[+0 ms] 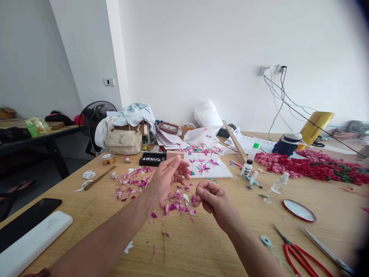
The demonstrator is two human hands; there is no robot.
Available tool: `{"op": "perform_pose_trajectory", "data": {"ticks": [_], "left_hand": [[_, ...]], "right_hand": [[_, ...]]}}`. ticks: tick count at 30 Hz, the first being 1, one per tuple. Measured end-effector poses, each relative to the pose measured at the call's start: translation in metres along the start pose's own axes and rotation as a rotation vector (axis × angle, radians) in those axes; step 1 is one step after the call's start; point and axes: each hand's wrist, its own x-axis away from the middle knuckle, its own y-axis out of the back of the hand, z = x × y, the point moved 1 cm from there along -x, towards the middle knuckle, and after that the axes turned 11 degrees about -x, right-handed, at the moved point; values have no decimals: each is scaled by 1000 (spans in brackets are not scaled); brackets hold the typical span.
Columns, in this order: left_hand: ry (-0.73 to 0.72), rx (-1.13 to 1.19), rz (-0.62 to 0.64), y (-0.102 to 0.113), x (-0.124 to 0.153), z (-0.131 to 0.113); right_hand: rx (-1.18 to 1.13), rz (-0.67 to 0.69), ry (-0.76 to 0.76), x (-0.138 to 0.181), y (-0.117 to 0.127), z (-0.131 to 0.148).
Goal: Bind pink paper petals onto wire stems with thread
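My left hand (pixel 170 175) is raised over the middle of the table, its fingers loosely bent and apart, with nothing visible in them. To its right and lower, my right hand (pixel 211 197) has thumb and forefinger pinched together; what is between them is too small to make out. A magenta petal shows right beside those fingertips, and I cannot tell if it is held. Loose magenta petals (pixel 174 207) lie below and between the hands. Behind them, pink-purple flowers (pixel 202 168) with teal leaves rest on a white sheet (pixel 223 172).
On the right lie red-handled scissors (pixel 291 246), long tweezers (pixel 325 246), a red-rimmed round dish (pixel 299 210), small bottles (pixel 247 168) and a pile of red-pink flowers (pixel 317 163). A white power bank (pixel 37 238) and black phone (pixel 29 219) lie left, near a wooden stick (pixel 99 178).
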Motion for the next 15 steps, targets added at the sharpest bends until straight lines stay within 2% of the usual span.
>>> {"op": "perform_pose_trajectory", "data": {"ticks": [2,5,8,15], "left_hand": [[34,-15,70,-3,0,3],[91,-195,166,-8,1,9],[89,-330,172,-10,1,12],[73,-306,163,-3,-3,7]], "right_hand": [[-23,-4,1,0,0,0],[-17,11,6,1,-1,0],[5,37,11,1,0,0],[153,106,-77,-1,5,2]]}}
